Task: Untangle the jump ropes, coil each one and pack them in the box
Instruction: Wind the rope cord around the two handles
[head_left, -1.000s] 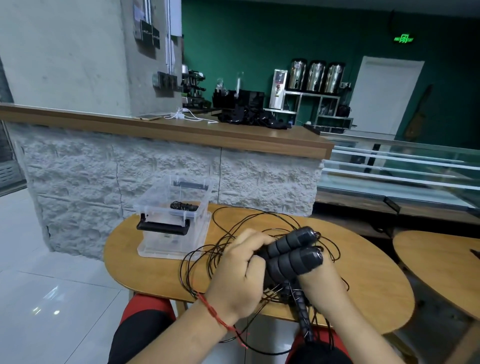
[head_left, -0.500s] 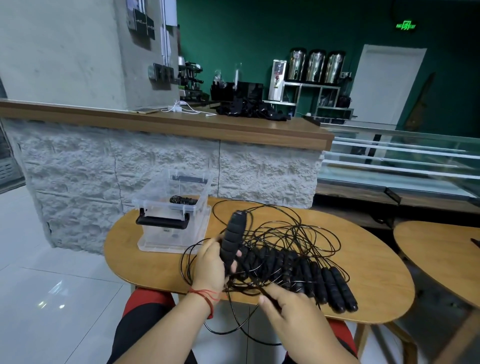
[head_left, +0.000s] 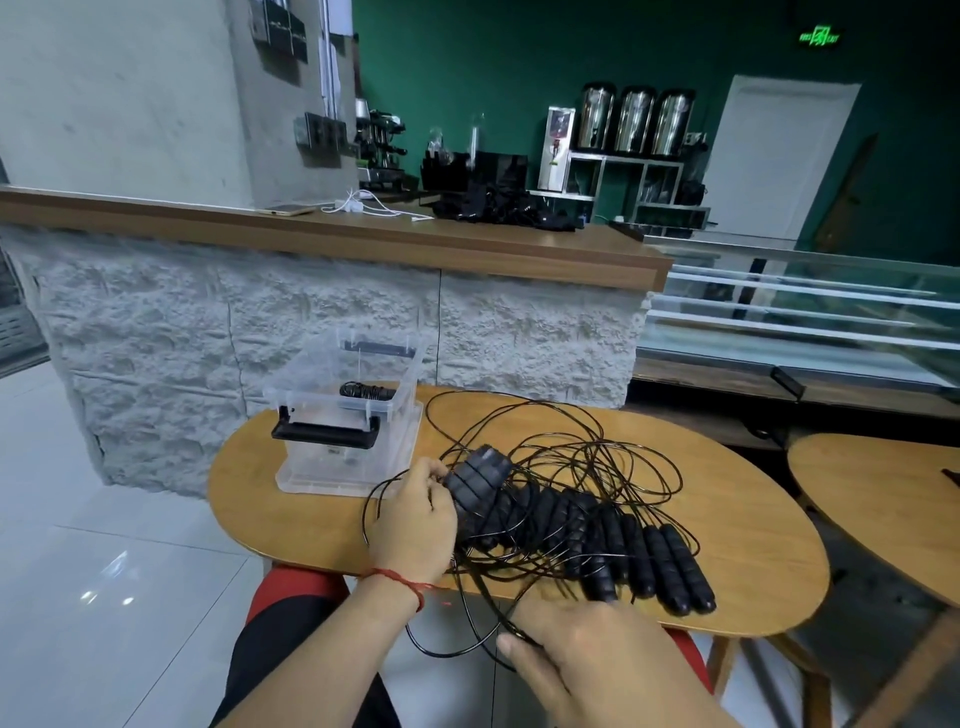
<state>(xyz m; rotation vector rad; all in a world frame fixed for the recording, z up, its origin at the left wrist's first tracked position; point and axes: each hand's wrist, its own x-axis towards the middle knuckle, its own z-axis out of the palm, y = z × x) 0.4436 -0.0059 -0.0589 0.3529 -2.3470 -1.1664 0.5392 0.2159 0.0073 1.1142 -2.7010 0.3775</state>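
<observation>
Left hand (head_left: 415, 525) grips one black handle (head_left: 475, 480) at centre frame. The fingers are curled round its lower part and the handle is tilted up and away from the person. Right hand (head_left: 602, 665) sits at lower centre, below the table's near edge in the frame, with its back to the camera. Its thumb (head_left: 511, 647) lies against a strand of black cord (head_left: 441, 649) that loops down off the edge. The fingers are blurred, so whether they close on the strand cannot be told.

A stone-faced counter (head_left: 467, 244) with a wooden top crosses the upper half of the frame. An oval wooden table (head_left: 727, 519) fills the middle, and a second table (head_left: 883, 493) stands at the right edge.

The tangled jump ropes (head_left: 597, 457) lie on the oval table at centre. Their thin cords spread in overlapping loops to the right of the left hand and above the right hand. A clear plastic box (head_left: 363, 462) with no lid on it stands on the left part of the table, just above and left of the left hand. A black latch (head_left: 324, 434) runs across its near end.

A row of handles (head_left: 639, 556) lies side by side on the table under the cords, running from the held handle down towards the right hand. The nearest ends stop just above that hand.

One coiled rope (head_left: 366, 391) rests inside the box near its far end. A red string (head_left: 400, 579) circles the left wrist.
</observation>
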